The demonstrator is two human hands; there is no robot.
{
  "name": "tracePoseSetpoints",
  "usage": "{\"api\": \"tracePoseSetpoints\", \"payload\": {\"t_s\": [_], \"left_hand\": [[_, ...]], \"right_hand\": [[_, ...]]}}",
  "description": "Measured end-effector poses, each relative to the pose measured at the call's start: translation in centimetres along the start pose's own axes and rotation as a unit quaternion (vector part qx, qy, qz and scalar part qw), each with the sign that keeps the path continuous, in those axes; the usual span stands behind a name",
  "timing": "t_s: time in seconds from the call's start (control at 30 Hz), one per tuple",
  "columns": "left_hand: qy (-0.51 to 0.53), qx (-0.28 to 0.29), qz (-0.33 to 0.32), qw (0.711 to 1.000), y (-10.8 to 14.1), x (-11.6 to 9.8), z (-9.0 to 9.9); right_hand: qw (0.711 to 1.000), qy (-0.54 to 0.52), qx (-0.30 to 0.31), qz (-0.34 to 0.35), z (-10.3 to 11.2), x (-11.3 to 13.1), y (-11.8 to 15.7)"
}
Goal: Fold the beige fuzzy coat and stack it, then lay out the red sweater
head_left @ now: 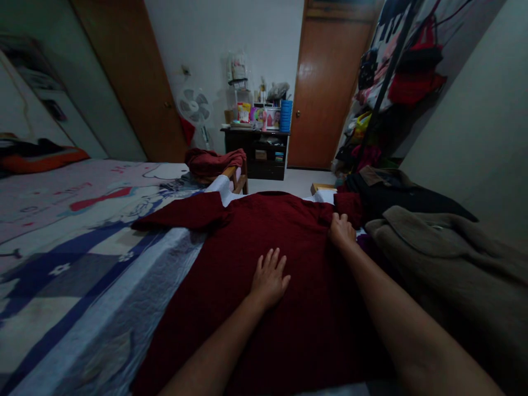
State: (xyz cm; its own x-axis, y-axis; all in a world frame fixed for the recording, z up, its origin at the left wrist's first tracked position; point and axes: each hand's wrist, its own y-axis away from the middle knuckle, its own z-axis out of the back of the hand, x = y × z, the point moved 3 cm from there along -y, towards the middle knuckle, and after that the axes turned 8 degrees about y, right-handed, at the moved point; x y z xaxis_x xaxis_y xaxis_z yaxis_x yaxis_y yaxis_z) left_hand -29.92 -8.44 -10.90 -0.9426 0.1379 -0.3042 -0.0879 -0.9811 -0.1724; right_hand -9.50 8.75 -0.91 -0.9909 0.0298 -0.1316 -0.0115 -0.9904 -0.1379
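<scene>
A dark red shirt lies spread out in front of me, its neckline at the far end. One sleeve reaches out to the left over the bedding; the right sleeve looks bunched or folded near the shoulder. My left hand rests flat on the middle of the shirt with its fingers apart. At the shirt's right edge, just below the sleeve, my right hand has its fingers closed on the cloth.
A patterned blanket covers the bed at left. Beside the shirt on the right lie a grey-brown garment and a black jacket. Reddish cloth hangs over a wooden rail. A dark cabinet and a fan stand farther back.
</scene>
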Motion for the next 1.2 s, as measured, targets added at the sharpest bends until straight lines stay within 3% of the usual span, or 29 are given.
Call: {"api": "tracePoseSetpoints", "payload": {"t_s": [0.23,0.57,0.67,0.73,0.83,0.9,0.97,1.03,1.1,1.2], "left_hand": [[0.045,0.053,-0.087,0.994,4.3,-1.5,1.1],[0.069,0.071,-0.109,0.989,9.3,-1.3,3.2],[0.082,0.071,-0.108,0.988,9.9,-1.0,3.7],[0.103,0.061,-0.104,0.987,10.3,-1.1,4.2],[0.155,0.036,-0.106,0.981,11.2,-2.0,5.3],[0.193,0.045,-0.119,0.973,12.0,-2.9,6.1],[0.222,0.081,-0.137,0.962,12.9,-3.7,6.5],[0.238,0.128,-0.151,0.951,13.6,-4.1,6.7],[0.244,0.162,-0.154,0.944,14.2,-4.2,6.7],[0.254,0.176,-0.151,0.939,14.4,-4.0,6.8]], "right_hand": [[0.999,-0.018,0.049,0.014,0.0,-2.1,5.3],[0.991,0.013,0.108,0.081,2.0,-4.2,12.7],[0.990,0.039,0.104,0.084,2.5,-4.7,13.8],[0.991,0.073,0.062,0.089,2.9,-4.8,14.5],[0.982,0.099,-0.048,0.155,3.6,-3.8,16.3],[0.970,0.061,-0.071,0.226,3.6,-2.4,18.4],[0.952,-0.017,-0.028,0.303,2.9,-0.9,20.8],[0.914,-0.114,0.026,0.388,2.0,0.5,23.4],[0.887,-0.175,0.048,0.424,1.0,1.3,25.5],[0.871,-0.216,0.075,0.435,-0.1,1.6,27.4]]}}
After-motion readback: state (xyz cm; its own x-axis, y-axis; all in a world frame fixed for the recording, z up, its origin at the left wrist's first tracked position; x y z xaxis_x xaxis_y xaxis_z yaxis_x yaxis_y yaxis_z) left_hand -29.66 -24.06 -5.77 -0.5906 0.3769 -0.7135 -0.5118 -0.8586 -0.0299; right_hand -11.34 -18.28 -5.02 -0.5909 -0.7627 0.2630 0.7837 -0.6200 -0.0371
